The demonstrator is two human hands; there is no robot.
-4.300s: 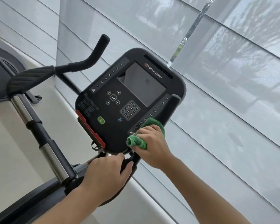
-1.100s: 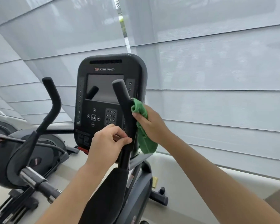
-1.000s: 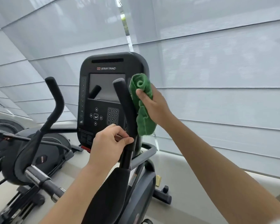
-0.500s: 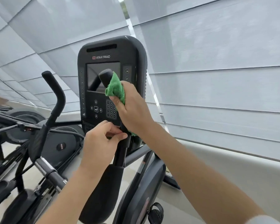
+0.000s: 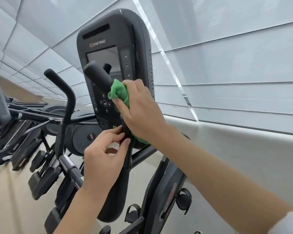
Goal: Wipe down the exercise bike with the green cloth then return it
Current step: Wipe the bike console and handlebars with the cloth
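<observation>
The black exercise bike stands before me, its Star Trac console (image 5: 112, 36) upright at the centre. The right handlebar (image 5: 98, 74) rises in front of the screen. My right hand (image 5: 140, 112) grips the green cloth (image 5: 119, 92) wrapped round this handlebar, below its rounded tip. A bit of the cloth also shows under my right wrist. My left hand (image 5: 105, 157) sits lower on the same bar, fingertips and thumb loosely curled against it. The left handlebar (image 5: 64, 92) curves up further left.
Other dark exercise machines (image 5: 10, 125) line the floor to the left. Pale window blinds (image 5: 227, 65) fill the wall behind and to the right, above a low sill (image 5: 235, 137). The bike's pedal (image 5: 183, 200) is at the lower right.
My right hand has slid the cloth down the right handlebar, baring its tip. My left hand has loosened its hold on the bar. The view has tilted and moved closer.
</observation>
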